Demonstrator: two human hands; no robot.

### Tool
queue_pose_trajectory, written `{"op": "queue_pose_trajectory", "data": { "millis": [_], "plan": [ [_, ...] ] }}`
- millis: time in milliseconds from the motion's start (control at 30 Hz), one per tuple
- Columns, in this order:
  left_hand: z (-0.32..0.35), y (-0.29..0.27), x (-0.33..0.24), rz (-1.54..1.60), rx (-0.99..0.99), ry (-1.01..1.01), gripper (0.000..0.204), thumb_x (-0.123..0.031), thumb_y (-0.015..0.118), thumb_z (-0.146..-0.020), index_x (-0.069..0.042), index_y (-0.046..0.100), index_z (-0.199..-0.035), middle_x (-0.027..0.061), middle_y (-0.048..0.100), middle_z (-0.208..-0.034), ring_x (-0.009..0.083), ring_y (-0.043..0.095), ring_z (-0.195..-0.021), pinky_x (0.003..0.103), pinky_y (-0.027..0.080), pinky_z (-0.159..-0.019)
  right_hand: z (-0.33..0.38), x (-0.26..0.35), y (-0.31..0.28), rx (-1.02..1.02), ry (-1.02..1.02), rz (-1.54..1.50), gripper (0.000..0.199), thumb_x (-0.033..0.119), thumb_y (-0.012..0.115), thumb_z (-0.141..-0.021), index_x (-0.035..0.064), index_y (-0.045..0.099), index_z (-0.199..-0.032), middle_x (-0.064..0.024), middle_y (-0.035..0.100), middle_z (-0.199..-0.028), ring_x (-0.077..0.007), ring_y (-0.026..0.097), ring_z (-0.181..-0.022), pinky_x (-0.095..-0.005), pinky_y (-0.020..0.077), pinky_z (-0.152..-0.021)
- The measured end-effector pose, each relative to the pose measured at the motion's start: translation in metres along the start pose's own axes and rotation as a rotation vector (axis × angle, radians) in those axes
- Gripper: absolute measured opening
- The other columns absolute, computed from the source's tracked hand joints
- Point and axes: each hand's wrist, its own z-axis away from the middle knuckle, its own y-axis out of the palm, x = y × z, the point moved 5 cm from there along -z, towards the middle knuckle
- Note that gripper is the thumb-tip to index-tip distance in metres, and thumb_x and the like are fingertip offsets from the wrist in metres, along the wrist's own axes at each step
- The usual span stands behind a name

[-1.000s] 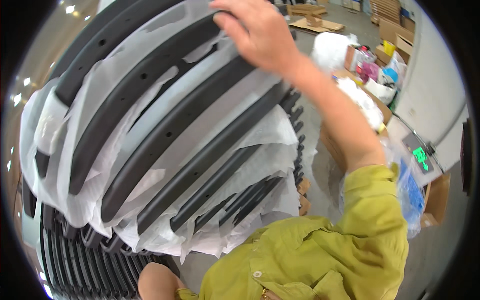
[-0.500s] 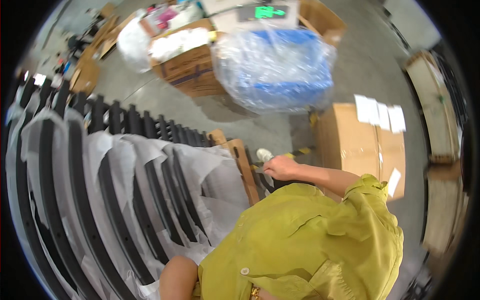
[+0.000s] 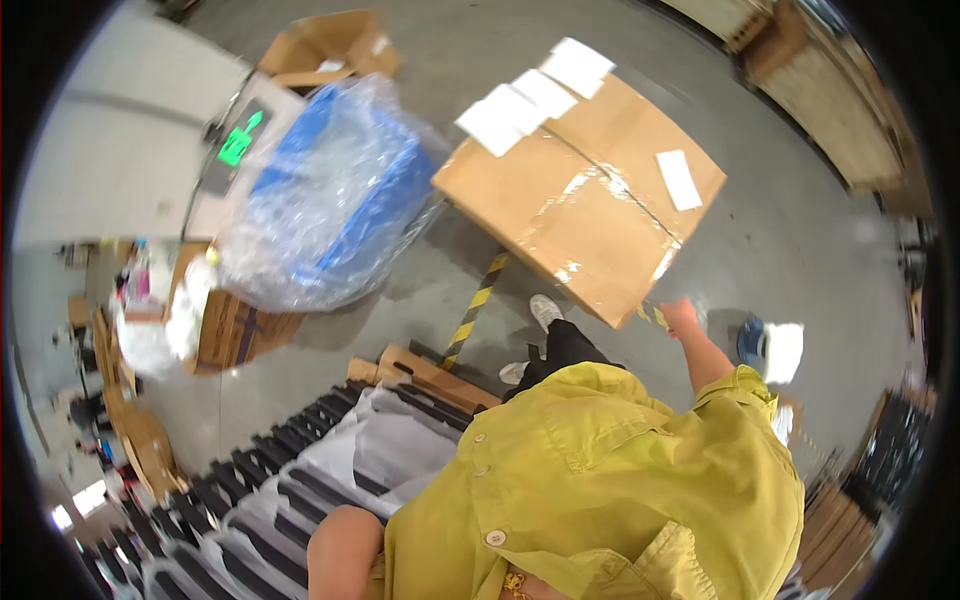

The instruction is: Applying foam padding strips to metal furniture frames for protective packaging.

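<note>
The right hand [image 3: 680, 316] is reaching out to the near corner of the sealed cardboard box [image 3: 585, 200] on the floor, fingers loosely curled and apparently holding nothing, though blur is hiding the contact. The left hand is lying out of sight, only its forearm [image 3: 340, 550] showing over the black strips in white wrapping [image 3: 300, 480], which are lying untouched well away from the box.

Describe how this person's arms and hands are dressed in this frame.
The right arm wears a short, loose yellow-green shirt sleeve with a turned cuff; below it the forearm and right hand are bare, no glove. The left arm shows bare too; its hand is out of view.
</note>
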Motion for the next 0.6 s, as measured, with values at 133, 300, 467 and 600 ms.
{"op": "queue_pose_trajectory", "data": {
  "millis": [133,300,467,600],
  "plan": [
    [0.029,-0.009,0.068,0.194,0.001,0.127,0.025,-0.028,0.051,-0.076,-0.004,0.055,-0.083,0.0123,0.056,-0.067,0.0221,0.056,-0.057,0.031,0.044,-0.046,-0.034,-0.062,0.040,0.170,0.195,-0.482,0.073,0.052,0.061,-0.067,-0.0005,0.042,-0.114,-0.0187,0.048,-0.108,-0.0308,0.054,-0.087,-0.0411,0.0485,-0.063],
    [0.093,-0.027,0.169,-0.222,0.010,-0.906,0.020,-0.017,0.065,-0.064,-0.003,0.060,-0.078,0.0081,0.059,-0.066,0.0174,0.058,-0.058,0.026,0.043,-0.048,-0.053,-0.019,0.103,0.355,0.016,-0.889,0.079,0.053,0.062,-0.067,-0.0032,0.041,-0.118,-0.0188,0.047,-0.113,-0.0308,0.052,-0.095,-0.0412,0.0462,-0.071],
    [0.144,-0.026,0.194,-0.135,0.070,-1.137,0.025,-0.012,0.066,-0.061,-0.002,0.061,-0.083,0.0076,0.059,-0.063,0.0175,0.058,-0.055,0.026,0.044,-0.050,-0.057,0.002,0.125,-0.091,-0.019,-0.523,0.058,0.045,0.065,-0.067,-0.0062,0.058,-0.093,-0.0131,0.060,-0.083,-0.0238,0.059,-0.072,-0.0342,0.0468,-0.058],
    [0.159,-0.028,0.203,-0.083,0.053,-1.217,0.026,-0.004,0.065,-0.062,-0.002,0.061,-0.087,0.0073,0.060,-0.065,0.0171,0.058,-0.058,0.025,0.044,-0.052,-0.043,0.008,0.146,-0.111,-0.024,-0.628,0.051,0.041,0.066,-0.066,-0.0067,0.060,-0.083,-0.0114,0.060,-0.073,-0.0223,0.059,-0.064,-0.0340,0.0462,-0.053]
  ]
}}
